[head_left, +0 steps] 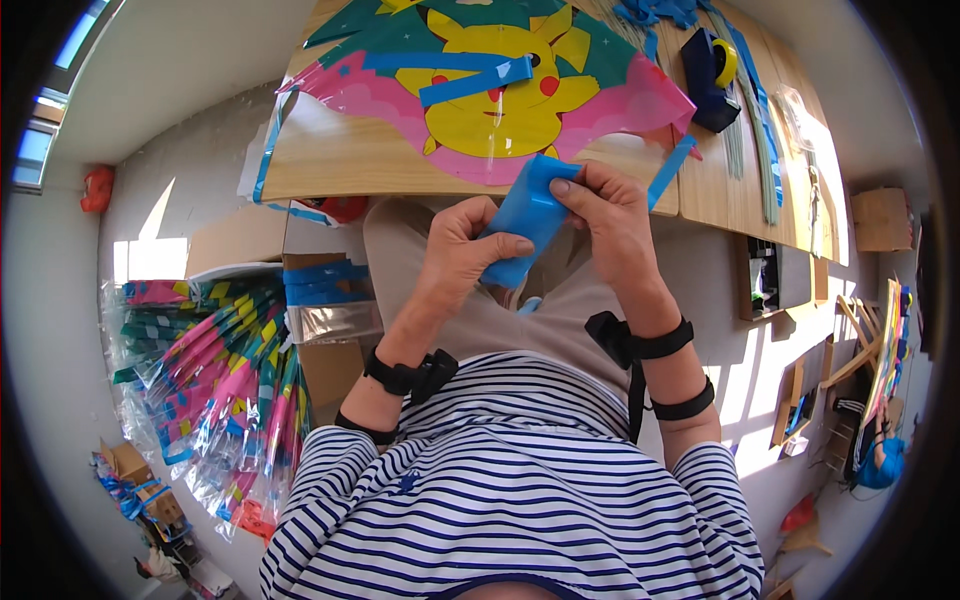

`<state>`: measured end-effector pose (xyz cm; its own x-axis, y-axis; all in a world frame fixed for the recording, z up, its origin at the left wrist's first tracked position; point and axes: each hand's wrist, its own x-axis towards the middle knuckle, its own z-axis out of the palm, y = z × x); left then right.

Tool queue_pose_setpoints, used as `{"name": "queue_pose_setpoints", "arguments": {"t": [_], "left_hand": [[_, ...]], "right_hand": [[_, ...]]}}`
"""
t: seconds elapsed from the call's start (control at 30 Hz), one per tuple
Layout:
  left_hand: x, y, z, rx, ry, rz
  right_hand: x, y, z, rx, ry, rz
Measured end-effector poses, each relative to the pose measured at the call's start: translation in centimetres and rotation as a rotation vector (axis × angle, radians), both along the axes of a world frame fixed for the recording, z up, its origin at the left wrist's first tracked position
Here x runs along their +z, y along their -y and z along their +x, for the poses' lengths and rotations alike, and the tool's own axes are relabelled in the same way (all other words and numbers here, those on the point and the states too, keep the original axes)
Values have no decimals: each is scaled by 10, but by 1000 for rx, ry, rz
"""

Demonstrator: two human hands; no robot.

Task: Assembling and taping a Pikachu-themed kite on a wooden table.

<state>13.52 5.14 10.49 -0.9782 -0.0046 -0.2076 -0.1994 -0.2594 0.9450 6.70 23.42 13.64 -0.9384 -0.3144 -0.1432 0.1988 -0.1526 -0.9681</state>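
Note:
Over my lap, at the table's near edge, both hands hold a piece of folded blue plastic film [527, 212]. My left hand [463, 248] pinches its lower left part, thumb lying on top. At the upper right end, my right hand [610, 212] grips the film between thumb and curled fingers. Just beyond lies a pink and green plastic kite [615, 110] with a yellow cartoon figure, flat on the wooden table [340, 165]. A folded blue strip [478, 82] rests across the figure. Another blue strip [670, 175] hangs at the kite's right corner.
A dark tape dispenser [708, 85] stands right of the kite, near bundled thin rods [765, 175]. Left of my legs, a heap of plastic-wrapped colourful kites [220, 375] lies beside a box holding blue strips [325, 285]. Wooden frames and an open box [765, 275] are at right.

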Motion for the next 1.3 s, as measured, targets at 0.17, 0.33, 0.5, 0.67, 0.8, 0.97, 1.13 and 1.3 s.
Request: {"name": "queue_pose_setpoints", "arguments": {"t": [0.17, 0.33, 0.5, 0.67, 0.8, 0.97, 1.13, 1.3], "left_hand": [[-8, 20, 3, 2, -56, -55], [-29, 51, -9, 367, -183, -756], [3, 36, 7, 353, -290, -801], [-15, 46, 10, 289, -161, -740], [4, 46, 3, 87, -162, -318], [6, 5, 6, -30, -181, 95], [-2, 31, 4, -44, -124, -130], [-36, 48, -9, 14, -64, -311]], "right_hand": [[10, -16, -3, 58, 148, -103], [-1, -31, -7, 15, 141, -133], [-6, -12, 1, 22, 179, -93], [-7, -8, 3, 47, 149, -86], [3, -5, 2, 102, 81, -101], [12, 23, 12, 98, -130, 25], [-14, 25, 11, 283, -19, 57], [-89, 53, 15, 473, 199, 185]]}}
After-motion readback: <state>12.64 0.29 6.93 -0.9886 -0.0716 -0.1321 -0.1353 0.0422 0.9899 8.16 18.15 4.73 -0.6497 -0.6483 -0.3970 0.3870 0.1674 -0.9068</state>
